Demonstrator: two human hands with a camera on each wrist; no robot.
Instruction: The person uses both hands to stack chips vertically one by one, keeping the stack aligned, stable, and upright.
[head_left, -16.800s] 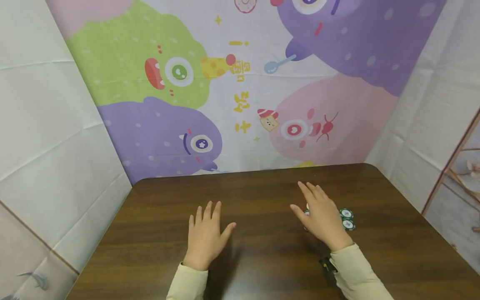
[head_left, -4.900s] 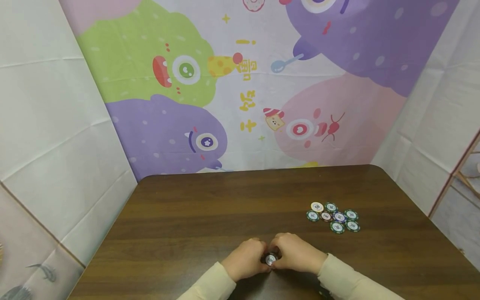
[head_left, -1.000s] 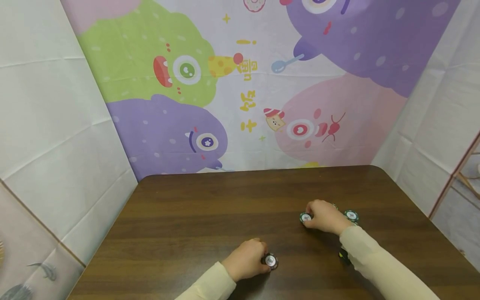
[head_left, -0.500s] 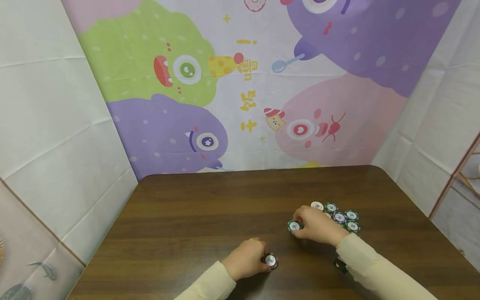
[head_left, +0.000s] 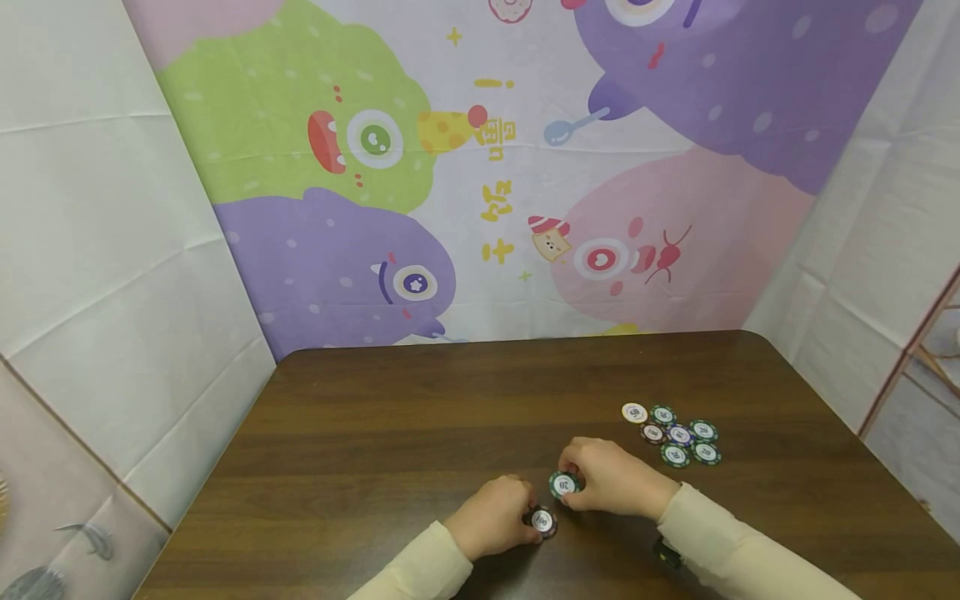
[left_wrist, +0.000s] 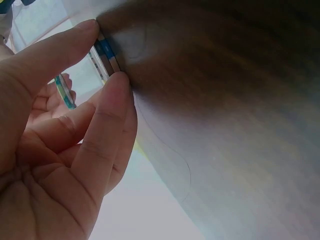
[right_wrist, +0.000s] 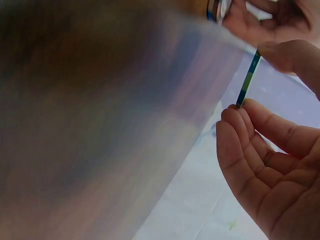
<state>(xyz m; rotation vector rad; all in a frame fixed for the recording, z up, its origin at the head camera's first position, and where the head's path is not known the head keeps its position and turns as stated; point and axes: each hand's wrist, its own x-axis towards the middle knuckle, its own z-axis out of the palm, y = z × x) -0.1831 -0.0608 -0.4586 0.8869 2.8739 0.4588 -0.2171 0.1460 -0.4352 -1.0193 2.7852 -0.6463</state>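
Note:
My left hand (head_left: 491, 518) pinches a small stack of dark-edged poker chips (head_left: 543, 522) between thumb and fingers, low over the table near its front. In the left wrist view the layered rims of the stack show blue and brown bands. Just up and right of it, my right hand (head_left: 618, 479) holds a single green-rimmed poker chip (head_left: 564, 485) marked 20 by its edges. Seen side-on in the right wrist view, this green chip (right_wrist: 248, 79) is one thin disc between thumb and fingertips, apart from the stack.
Farther back on the right of the brown table (head_left: 390, 417) lies a loose cluster of flat poker chips: a pale yellow one (head_left: 634, 413), a brown one (head_left: 653, 433), a blue one (head_left: 680, 435) and several green ones. A patterned cloth (head_left: 510, 300) hangs behind the table.
My right hand has brought the green chip from the cluster's left side down and left, close to the stack. The left hand has stayed in place holding the stack.

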